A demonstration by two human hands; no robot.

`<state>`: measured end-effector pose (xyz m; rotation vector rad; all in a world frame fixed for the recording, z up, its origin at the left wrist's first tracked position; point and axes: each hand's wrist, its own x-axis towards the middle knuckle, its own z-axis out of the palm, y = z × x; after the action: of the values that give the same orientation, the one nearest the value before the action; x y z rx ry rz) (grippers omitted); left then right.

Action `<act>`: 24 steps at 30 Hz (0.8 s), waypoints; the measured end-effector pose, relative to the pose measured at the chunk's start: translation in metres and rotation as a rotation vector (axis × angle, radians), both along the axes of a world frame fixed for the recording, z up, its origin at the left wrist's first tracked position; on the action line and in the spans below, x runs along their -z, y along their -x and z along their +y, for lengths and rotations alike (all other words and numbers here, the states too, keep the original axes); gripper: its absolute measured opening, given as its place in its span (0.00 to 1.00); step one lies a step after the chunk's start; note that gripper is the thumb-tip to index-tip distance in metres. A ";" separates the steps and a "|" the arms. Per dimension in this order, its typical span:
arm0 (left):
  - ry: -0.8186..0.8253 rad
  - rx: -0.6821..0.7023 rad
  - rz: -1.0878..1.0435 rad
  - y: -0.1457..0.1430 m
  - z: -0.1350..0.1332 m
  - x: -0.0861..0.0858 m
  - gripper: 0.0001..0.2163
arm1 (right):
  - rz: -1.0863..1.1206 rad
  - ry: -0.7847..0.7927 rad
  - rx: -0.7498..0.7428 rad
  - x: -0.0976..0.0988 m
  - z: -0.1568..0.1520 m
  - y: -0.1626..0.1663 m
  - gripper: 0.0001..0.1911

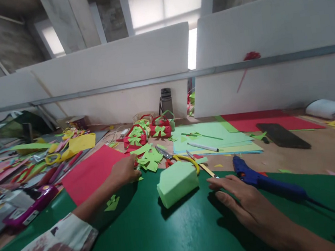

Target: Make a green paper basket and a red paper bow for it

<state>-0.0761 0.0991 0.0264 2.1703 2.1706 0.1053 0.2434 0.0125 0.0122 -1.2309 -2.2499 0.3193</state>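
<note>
My left hand [126, 170] reaches forward over the edge of a red paper sheet [92, 172], its fingers curled down at a pile of light green paper cutouts [150, 159]; what they pinch is hidden. My right hand [242, 199] lies flat on the dark green mat [168, 238] with fingers stretched out, just beside a blue glue gun [262, 179]. A folded light green paper box [176, 182] stands on the mat between my hands. Yellow-handled scissors [179, 158] and a craft knife [202, 165] lie just behind it.
Red paper baskets with green bows [147, 132] stand at the back. Green and red sheets [214, 138] with a pen lie to the right, with a black slab [283, 135] and a white roll [330, 109]. Paper scraps, tools and a purple device [31, 203] crowd the left. White partitions [118, 66] close the far side.
</note>
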 end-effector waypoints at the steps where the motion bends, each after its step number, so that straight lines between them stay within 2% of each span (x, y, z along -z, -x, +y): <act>1: 0.005 0.000 -0.021 0.001 0.002 0.004 0.24 | 0.003 0.007 0.010 0.000 0.000 0.000 0.17; 7: -0.013 -0.005 -0.088 0.005 0.011 0.010 0.22 | 0.010 0.051 0.044 0.001 0.001 0.001 0.17; 15: -0.054 0.016 -0.053 0.003 0.005 0.009 0.17 | 0.024 0.038 0.027 0.000 0.002 0.001 0.17; 20: -0.076 0.038 -0.115 0.004 0.007 0.010 0.17 | 0.030 0.046 0.027 0.000 0.001 0.001 0.16; 24: -0.106 0.062 -0.232 0.001 0.005 0.008 0.22 | 0.034 0.051 0.018 -0.001 0.000 0.002 0.16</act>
<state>-0.0769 0.1041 0.0189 2.1521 2.0114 0.4542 0.2418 0.0127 0.0133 -1.2616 -2.2127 0.3906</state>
